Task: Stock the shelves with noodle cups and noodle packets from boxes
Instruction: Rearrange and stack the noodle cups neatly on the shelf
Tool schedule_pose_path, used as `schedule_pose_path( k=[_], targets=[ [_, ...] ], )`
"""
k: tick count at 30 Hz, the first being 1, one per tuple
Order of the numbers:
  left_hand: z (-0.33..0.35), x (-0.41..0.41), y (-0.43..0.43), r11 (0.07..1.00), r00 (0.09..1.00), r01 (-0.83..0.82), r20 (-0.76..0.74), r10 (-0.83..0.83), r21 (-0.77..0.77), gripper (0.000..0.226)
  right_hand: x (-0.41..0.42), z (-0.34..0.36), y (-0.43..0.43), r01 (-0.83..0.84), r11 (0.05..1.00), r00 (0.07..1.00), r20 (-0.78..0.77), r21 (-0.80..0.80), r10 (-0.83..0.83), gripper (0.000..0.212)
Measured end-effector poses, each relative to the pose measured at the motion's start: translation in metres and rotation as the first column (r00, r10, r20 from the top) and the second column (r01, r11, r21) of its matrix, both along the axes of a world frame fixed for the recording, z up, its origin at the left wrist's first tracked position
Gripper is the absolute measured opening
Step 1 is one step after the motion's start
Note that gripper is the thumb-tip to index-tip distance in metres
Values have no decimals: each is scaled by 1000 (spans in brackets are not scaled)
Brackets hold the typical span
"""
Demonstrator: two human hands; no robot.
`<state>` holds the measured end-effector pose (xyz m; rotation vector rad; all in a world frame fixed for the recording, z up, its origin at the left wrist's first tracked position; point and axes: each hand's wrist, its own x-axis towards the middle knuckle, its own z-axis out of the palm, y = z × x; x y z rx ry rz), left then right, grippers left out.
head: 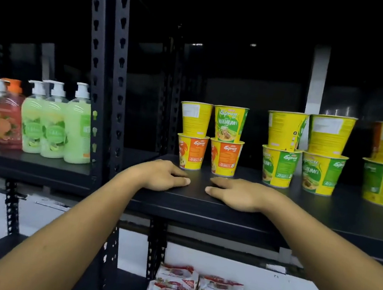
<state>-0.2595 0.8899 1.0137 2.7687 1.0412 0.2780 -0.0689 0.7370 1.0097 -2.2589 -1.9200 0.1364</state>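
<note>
Stocking is judged to be partly done. Noodle cups [211, 137] are standing two-high on the shelf [347, 211]: two stacks at 12 o'clock from the hands, two more at 2 o'clock, and another, cut by the frame edge, at 3 o'clock. Noodle packets [198, 289] are lying piled on the lower shelf [127, 289] at 6 o'clock. Gaps between the stacks and a bare front strip are leaving room for more stock. No box is showing, so the amount left cannot be told.

The left hand [164, 176] and right hand [235, 194] are lying palm-down on the shelf's front edge, just short of the nearest cups. The fingers [216, 190] are close together, loosely bent and holding nothing.

Soap bottles [42, 120] are occupying the neighbouring bay at 9 o'clock, beyond the black upright [113, 61]. Only the hands themselves are covering the front strip.
</note>
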Motion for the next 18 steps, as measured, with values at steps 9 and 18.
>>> schedule_pose_path(
  k=[9,18],
  targets=[
    [17,26,39,997,922,-57,381,69,-43,41,-7,0,-5,23,999,1000,-6,-32,-23,65],
    [30,68,77,864,742,68,604,290,-498,102,-7,1,-6,25,999,1000,-17,-38,-25,64]
  ],
)
